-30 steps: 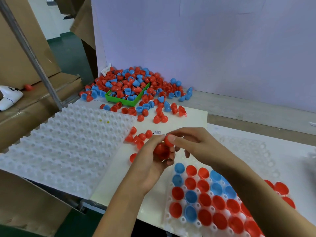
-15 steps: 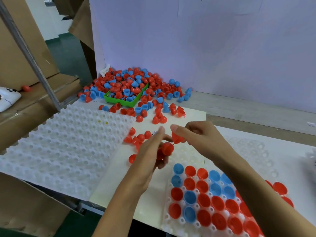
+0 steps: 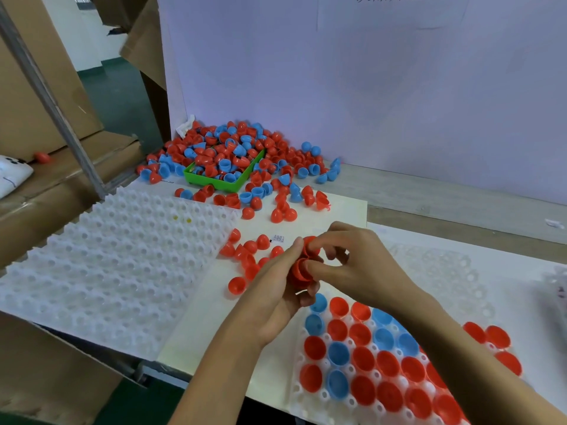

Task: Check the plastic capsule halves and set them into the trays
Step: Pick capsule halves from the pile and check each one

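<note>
My left hand (image 3: 271, 297) cups a small stack of red capsule halves (image 3: 299, 269) in front of me. Fingertips of my right hand (image 3: 357, 268) pinch a red half (image 3: 309, 244) at the top of that stack. Just below the hands lies a white tray (image 3: 310, 391) partly filled with red and blue halves, open side up. A second white tray (image 3: 101, 271) with bare pockets lies to the left. A few loose red halves (image 3: 250, 251) lie on the table left of my hands.
A big heap of red and blue halves (image 3: 245, 161) spills over a green bin (image 3: 228, 184) at the back, against a white wall panel. Cardboard boxes (image 3: 36, 96) and a metal pole (image 3: 53, 108) stand at the left. A clear tray (image 3: 441, 265) lies to the right.
My right hand, which had pulled a red half away from the stack, has come back against the halves in my left hand. Both hands stay in the same spot over the table.
</note>
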